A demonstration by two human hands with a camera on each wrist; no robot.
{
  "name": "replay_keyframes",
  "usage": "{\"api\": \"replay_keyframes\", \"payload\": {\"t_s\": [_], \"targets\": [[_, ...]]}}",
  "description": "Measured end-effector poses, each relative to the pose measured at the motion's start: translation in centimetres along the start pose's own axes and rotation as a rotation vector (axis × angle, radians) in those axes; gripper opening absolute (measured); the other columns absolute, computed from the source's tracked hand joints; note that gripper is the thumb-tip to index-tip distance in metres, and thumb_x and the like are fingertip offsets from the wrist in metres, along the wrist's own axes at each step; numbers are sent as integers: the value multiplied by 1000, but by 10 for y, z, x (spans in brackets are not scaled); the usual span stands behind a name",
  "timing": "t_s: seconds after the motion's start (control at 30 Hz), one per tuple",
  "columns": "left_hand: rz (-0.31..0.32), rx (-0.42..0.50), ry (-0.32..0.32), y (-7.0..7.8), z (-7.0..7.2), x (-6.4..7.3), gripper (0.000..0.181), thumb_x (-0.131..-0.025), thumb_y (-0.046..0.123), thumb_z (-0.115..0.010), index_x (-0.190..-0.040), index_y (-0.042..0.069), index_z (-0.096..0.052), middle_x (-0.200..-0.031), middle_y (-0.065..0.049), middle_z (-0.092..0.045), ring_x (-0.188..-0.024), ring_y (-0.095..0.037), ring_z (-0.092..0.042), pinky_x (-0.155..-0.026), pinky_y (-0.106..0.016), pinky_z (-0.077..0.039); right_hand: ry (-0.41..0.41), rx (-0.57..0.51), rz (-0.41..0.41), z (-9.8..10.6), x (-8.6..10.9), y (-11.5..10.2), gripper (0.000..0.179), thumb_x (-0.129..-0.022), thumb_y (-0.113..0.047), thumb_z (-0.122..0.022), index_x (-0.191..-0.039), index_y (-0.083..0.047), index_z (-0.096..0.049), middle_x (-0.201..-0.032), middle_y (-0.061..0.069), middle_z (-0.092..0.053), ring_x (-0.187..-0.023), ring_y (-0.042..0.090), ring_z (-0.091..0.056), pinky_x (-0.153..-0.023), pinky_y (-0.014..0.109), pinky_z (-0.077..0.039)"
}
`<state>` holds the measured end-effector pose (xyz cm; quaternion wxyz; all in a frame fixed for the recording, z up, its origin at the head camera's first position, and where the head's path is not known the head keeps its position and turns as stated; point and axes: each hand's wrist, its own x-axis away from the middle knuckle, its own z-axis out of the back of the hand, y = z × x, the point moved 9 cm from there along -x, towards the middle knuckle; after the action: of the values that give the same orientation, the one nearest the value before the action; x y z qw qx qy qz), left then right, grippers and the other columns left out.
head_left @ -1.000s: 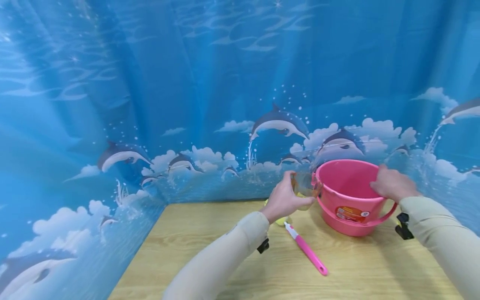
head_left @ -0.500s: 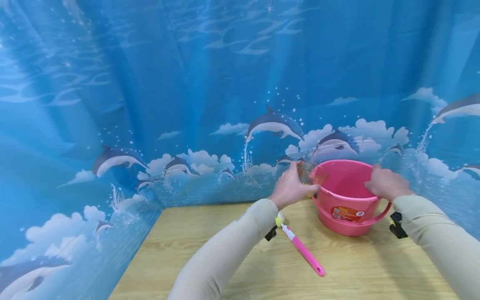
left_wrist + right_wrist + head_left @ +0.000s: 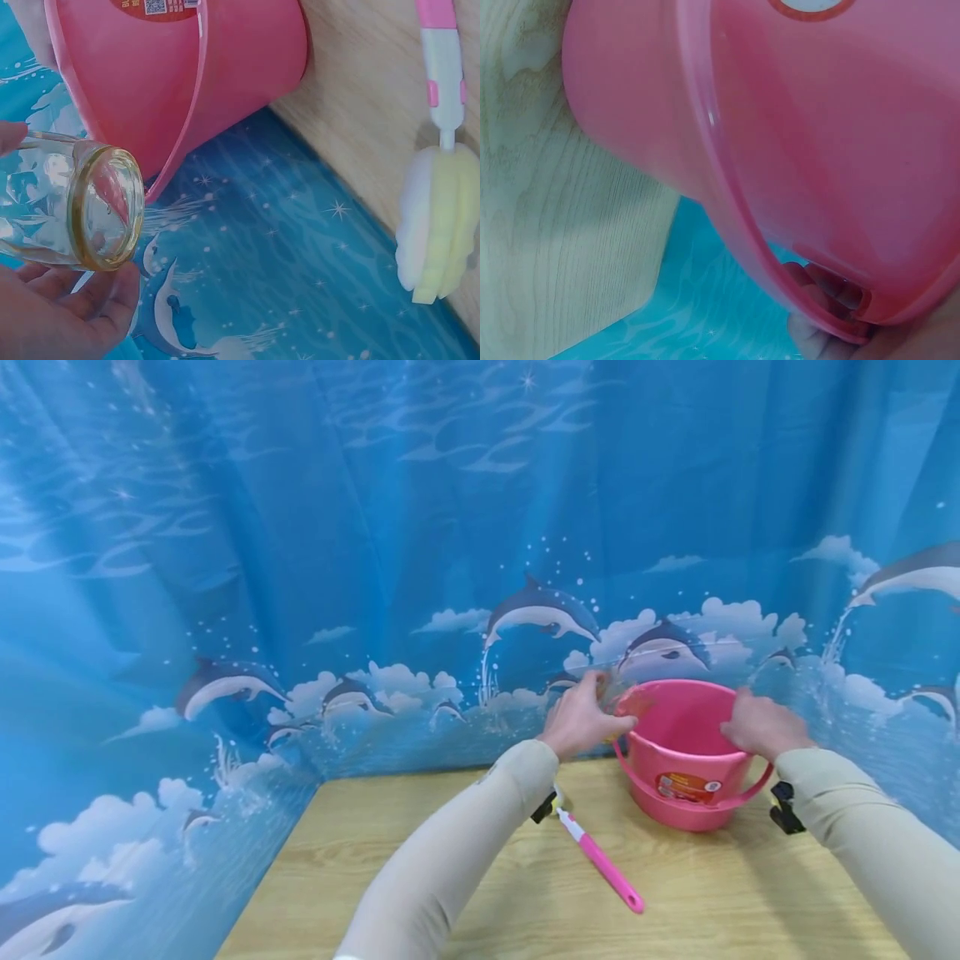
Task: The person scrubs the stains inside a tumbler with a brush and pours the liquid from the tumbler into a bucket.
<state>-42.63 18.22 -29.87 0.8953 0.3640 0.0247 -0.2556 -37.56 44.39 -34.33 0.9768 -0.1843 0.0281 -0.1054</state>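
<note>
My left hand (image 3: 579, 722) grips a clear glass cup (image 3: 45, 191) with an amber-tinted ring at the end facing the wrist camera. The cup lies tilted at the left rim of a pink bucket (image 3: 678, 764), in front of part of it in the left wrist view. Most of the cup is hidden behind the hand in the head view. My right hand (image 3: 765, 727) grips the bucket's right rim; in the right wrist view, fingers (image 3: 817, 300) show through the gap by the handle joint. The bucket stands upright, its handle (image 3: 738, 802) hanging down in front.
A sponge brush with a pink handle (image 3: 609, 868) lies on the wooden table (image 3: 420, 860) left of the bucket. Its white and yellow sponge head (image 3: 442, 225) shows in the left wrist view. A blue dolphin-print curtain (image 3: 420, 568) hangs behind the table.
My left hand has brought the glass cup rightward and slightly up to the bucket's left rim. The right hand keeps its hold on the bucket. The head view has shifted slightly.
</note>
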Motion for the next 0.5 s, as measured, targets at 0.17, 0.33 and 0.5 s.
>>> {"api": "replay_keyframes", "payload": {"t_s": [0.17, 0.33, 0.5], "targets": [[-1, -40, -9, 6, 0, -4, 81, -80, 53, -81, -148, 38, -40, -135, 13, -58, -111, -13, -59, -86, -41, -58, 13, 3, 2, 3, 0, -1, 73, -92, -20, -63, -136, 24, -23, -102, 38, -56, -77, 40, -63, -52, 43, -55], [-4, -78, -20, 12, -1, -6, 79, -79, 52, -82, -146, 41, -42, -129, 12, -61, -105, -12, -59, -82, -39, -58, 26, 8, -6, 3, -1, 0, 71, -93, -20, -62, -135, 24, -24, -105, 41, -55, -82, 45, -63, -54, 45, -56], [11, -108, -26, 14, -3, -9, 77, -77, 51, -84, -144, 42, -46, -130, 12, -62, -107, -11, -58, -82, -38, -58, 34, 9, -12, 2, -2, 2, 71, -93, -19, -62, -136, 24, -25, -107, 42, -54, -86, 48, -62, -56, 48, -56]]}}
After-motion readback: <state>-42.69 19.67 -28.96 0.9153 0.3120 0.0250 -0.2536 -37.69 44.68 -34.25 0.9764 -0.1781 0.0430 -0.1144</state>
